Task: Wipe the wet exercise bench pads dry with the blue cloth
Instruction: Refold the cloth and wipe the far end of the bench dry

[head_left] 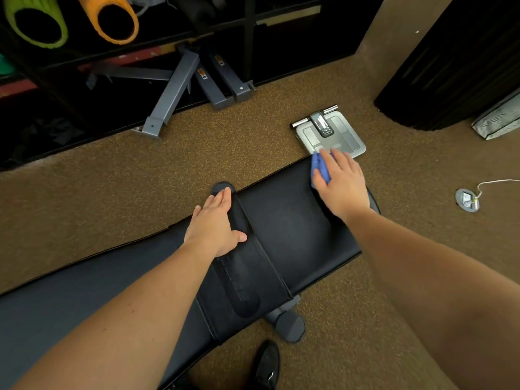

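Note:
A black padded exercise bench runs from the lower left to the upper right. Its seat pad [292, 223] is at the far end and its long back pad [84, 299] is nearer to me. My right hand [339, 178] presses the blue cloth [320, 168] flat on the seat pad's far right corner, and most of the cloth is hidden under my palm. My left hand [216, 223] rests flat, fingers apart, on the far edge of the bench by the gap between the two pads, holding nothing.
A silver bathroom scale [337, 136] lies on the brown carpet just beyond the cloth. Grey metal frame legs [171, 94] and green and orange foam rollers [118, 21] sit at the back rack. A floor outlet [467, 199] is at right. My black shoe [267, 364] is below the bench.

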Action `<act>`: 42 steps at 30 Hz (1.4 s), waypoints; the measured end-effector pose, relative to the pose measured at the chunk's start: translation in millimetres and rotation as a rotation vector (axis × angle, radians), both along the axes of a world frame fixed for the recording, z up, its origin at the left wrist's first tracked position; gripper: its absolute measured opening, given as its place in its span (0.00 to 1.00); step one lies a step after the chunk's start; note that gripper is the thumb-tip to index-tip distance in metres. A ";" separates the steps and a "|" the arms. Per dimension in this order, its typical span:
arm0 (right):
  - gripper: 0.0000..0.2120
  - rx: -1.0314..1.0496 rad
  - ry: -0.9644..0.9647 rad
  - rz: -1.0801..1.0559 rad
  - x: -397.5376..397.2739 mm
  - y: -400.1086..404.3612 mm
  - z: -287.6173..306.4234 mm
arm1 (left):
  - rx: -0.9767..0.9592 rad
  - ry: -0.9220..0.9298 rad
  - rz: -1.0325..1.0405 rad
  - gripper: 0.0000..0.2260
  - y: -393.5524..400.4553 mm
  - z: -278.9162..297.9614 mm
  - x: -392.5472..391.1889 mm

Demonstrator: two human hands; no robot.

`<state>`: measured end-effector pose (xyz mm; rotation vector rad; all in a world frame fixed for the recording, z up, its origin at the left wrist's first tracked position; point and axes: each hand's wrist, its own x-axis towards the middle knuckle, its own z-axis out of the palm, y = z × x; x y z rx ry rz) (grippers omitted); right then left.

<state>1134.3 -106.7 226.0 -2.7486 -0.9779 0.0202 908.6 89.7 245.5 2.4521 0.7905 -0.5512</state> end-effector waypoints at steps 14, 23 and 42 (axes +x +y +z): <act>0.27 -0.111 0.121 0.417 -144.8 10.4 -3.1 | 0.020 0.022 0.006 0.50 -1.4 -0.5 2.1; 0.28 -0.113 0.131 -0.067 -19.3 -26.2 12.7 | 0.010 0.015 0.024 0.50 -2.3 1.3 0.2; 0.27 -0.111 0.083 0.436 -115.4 -79.7 1.3 | 0.077 -0.005 -0.072 0.54 -39.7 6.6 -23.9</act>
